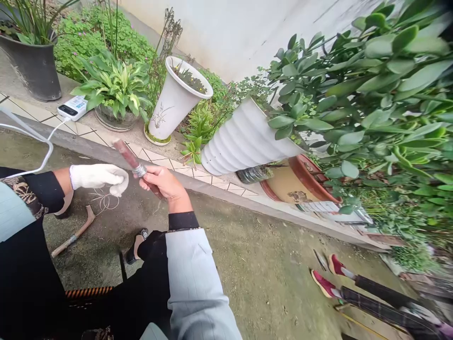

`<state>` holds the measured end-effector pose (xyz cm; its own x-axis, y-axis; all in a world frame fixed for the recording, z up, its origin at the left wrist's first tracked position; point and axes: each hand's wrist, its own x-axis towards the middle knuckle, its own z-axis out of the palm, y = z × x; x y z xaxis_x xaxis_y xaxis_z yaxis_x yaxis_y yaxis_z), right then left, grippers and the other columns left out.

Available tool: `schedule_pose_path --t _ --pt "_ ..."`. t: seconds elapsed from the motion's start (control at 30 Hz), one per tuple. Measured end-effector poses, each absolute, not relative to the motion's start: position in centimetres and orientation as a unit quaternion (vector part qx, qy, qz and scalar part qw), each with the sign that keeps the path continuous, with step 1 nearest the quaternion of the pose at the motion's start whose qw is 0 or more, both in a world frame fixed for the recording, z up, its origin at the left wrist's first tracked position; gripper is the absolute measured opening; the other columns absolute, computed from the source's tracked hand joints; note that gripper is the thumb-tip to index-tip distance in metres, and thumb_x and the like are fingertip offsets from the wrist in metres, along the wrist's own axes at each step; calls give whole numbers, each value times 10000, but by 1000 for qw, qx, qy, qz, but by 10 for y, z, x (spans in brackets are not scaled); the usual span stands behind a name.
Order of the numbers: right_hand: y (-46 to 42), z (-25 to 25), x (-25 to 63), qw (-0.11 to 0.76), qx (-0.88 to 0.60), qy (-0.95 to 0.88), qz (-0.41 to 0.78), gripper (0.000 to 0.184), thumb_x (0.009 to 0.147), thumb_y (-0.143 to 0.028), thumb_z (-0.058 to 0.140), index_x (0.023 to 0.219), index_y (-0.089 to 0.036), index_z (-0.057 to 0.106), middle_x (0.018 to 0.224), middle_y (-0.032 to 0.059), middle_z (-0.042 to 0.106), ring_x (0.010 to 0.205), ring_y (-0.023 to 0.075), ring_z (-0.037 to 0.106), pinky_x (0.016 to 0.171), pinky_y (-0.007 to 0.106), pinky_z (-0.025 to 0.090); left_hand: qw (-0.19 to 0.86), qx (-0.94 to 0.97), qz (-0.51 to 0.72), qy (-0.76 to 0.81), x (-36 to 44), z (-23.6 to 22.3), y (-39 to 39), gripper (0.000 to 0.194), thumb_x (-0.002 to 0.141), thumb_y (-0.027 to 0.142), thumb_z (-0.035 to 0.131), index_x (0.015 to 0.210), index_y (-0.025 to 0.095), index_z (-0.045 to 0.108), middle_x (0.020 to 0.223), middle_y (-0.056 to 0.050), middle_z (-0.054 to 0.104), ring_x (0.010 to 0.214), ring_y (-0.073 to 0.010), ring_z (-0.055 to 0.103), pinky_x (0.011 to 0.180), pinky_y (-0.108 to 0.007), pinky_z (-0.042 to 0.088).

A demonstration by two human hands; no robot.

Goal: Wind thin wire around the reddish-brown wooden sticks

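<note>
My right hand (163,182), bare, grips a reddish-brown wooden stick (124,153) that points up and to the left. Silvery wire (140,170) is wound in a tight band around the stick, just above my fingers. Close to its left is my left hand (101,178) in a white knitted glove, thumb and fingers curled together. Thin loose wire (108,202) hangs in loops below the glove and seems to come from those fingers; the exact grip is hidden. A bent wooden stick (76,234) with a wire-bound joint lies on the ground beneath.
A tiled ledge (198,174) carries a dark pot (33,71), a white tapered pot (173,111), a ribbed white planter (244,137) and a white device (72,108) with a cable (46,156). Leafy branches (382,85) overhang at right. Another person's red shoes (323,283) are at lower right.
</note>
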<state>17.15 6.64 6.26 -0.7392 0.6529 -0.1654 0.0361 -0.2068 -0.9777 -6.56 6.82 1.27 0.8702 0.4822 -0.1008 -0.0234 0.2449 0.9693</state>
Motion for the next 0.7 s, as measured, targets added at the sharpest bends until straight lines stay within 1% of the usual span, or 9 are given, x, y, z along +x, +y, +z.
schedule_pose_path --t 0.1,0.2,0.27,0.33,0.4,0.47,0.53,0.63,0.7 --pt "61 51 154 322 -301 -530 724 422 733 -507 687 946 -145 648 779 32 614 583 89 483 492 214 373 805 511 239 184 -54 10 62 324 862 422 592 859 99 611 805 -108 661 808 -228 616 817 -354 483" --pt "63 50 151 436 -282 -470 714 392 750 -495 674 960 -166 645 987 77 650 694 113 537 510 215 409 855 407 259 188 -47 6 59 511 899 567 456 1080 97 540 931 -139 680 877 -268 632 830 -425 478" --pt "66 53 160 518 -291 -426 682 330 784 -457 650 970 -185 636 1035 74 646 725 112 537 509 206 415 878 383 224 182 -48 4 57 672 890 675 336 1162 82 496 970 -167 678 862 -283 638 812 -437 477" --pt "70 57 172 575 -325 -390 642 271 834 -433 593 967 -200 626 1051 68 639 717 104 518 513 202 422 879 394 204 174 -51 6 56 729 875 701 324 1191 65 489 955 -170 675 764 -256 638 741 -396 489" --pt "71 60 182 609 -361 -366 603 252 874 -429 532 968 -211 616 1080 65 626 710 100 500 528 205 436 860 425 219 180 -54 8 55 623 889 594 433 1198 59 505 813 -110 661 628 -184 588 631 -314 474" --pt "71 60 190 639 -384 -353 565 254 893 -435 496 971 -221 607 1101 61 612 711 99 491 547 209 449 830 457 246 205 -56 11 55 458 883 419 541 1177 69 539 617 -14 563 515 -114 479 534 -236 411" --pt "71 60 196 668 -391 -345 531 253 897 -438 486 971 -225 600 1106 58 600 720 100 489 563 214 456 796 487 261 246 -57 12 58 333 861 321 584 1096 85 590 528 33 462 465 -82 391 482 -200 348" --pt "72 61 208 709 -395 -335 478 249 898 -431 486 970 -217 591 1096 59 585 728 100 488 581 222 457 744 527 270 311 -56 14 63 241 850 334 584 919 107 628 517 27 454 451 -77 372 478 -206 350" --pt "73 62 220 737 -397 -322 442 246 897 -428 490 964 -210 583 1073 57 576 726 97 488 591 225 454 702 554 277 352 -56 16 67 223 844 337 570 855 121 620 509 24 460 449 -85 386 494 -220 376"
